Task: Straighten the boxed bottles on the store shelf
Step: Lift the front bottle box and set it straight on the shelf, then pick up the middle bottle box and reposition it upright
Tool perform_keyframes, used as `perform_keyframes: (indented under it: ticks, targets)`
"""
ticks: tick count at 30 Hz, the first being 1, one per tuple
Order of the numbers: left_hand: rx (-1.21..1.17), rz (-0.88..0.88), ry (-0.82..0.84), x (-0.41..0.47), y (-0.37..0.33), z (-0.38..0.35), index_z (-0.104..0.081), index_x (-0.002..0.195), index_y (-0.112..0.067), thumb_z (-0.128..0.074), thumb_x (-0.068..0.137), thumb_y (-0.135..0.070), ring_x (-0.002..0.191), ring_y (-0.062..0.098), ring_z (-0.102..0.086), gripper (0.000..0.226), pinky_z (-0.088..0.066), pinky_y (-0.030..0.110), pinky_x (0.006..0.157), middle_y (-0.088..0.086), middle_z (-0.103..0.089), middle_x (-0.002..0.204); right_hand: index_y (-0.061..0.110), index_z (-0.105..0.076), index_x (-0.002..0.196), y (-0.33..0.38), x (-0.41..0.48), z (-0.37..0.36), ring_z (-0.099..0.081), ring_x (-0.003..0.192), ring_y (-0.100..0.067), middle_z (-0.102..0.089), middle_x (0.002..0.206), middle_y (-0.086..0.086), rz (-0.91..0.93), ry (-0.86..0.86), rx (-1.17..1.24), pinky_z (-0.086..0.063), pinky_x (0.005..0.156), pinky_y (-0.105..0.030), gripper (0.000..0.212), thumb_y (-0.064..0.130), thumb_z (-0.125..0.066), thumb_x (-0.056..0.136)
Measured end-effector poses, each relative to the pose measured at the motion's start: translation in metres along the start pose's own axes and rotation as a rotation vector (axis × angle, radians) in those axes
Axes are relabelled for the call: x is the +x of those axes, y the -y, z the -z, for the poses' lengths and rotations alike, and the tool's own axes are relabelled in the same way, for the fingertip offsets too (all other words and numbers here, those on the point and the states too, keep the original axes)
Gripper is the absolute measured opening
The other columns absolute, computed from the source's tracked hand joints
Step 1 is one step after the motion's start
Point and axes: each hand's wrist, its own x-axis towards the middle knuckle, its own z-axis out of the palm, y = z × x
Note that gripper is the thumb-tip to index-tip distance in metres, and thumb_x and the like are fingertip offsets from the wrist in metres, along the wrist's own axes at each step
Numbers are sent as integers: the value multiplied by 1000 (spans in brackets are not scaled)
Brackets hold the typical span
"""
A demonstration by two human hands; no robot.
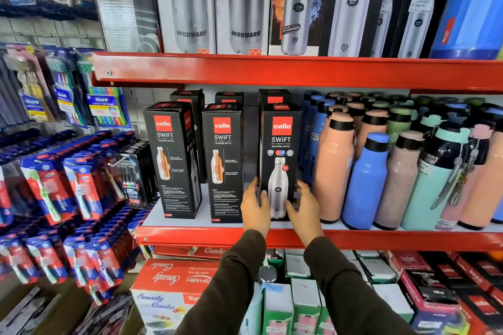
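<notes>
Three black Cello Swift bottle boxes stand in a front row on the middle shelf (pixel 190 234). The left box (pixel 174 160) is turned a little, showing its side. Upright in the middle is a second box (pixel 224 163). The right box (pixel 280 155) shows a steel bottle on its front. My left hand (pixel 254 208) presses its lower left side and my right hand (pixel 302 205) its lower right side, so both hold its base. More black boxes (pixel 273 96) stand behind the row, mostly hidden.
Loose coloured bottles (pixel 364 179) crowd the shelf just right of the held box. Large boxed steel bottles (pixel 245 8) fill the shelf above. Toothbrush packs (pixel 81 187) hang at left. Boxes (pixel 168 280) sit on the shelf below.
</notes>
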Motion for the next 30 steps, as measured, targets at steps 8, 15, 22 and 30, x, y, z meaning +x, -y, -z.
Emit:
perform_keyframes:
  ticks: [8,15,22,30]
  targets:
    - [-118,-281,-190,-30,4,38,-63,120,-21,-49,101,-16,115,7,-60,24,-49,23,99,-10,-64,119,33,-61,112,25,-40,-17,-55,87,-5,-52,100,7,246,-342,97,-50,79,-25,33,11,-66,88]
    - [27,-198,-301,5,15,89,-39,145,-7,-43,99,-2,136,27,-41,46,-31,37,117,6,-42,140,20,-44,145,60,-51,-79,-48,133,-7,-49,145,3,169,47,152,-42,110,-25,45,12,-48,101]
    - [55,33,-17,33,35,110,-36,150,-12,-46,102,-23,140,24,-44,50,-34,32,115,12,-47,150,8,-35,150,63,-39,-102,-42,142,-23,-46,152,-12,-94,216,88,-30,117,-29,48,9,-43,103]
    - [-143,49,-40,42,30,121,-53,139,-15,-61,95,-25,112,3,-61,46,-46,21,100,-1,-64,125,38,-36,144,63,-39,-102,-51,126,-4,-52,131,13,8,174,160,-39,102,-16,77,4,-71,84]
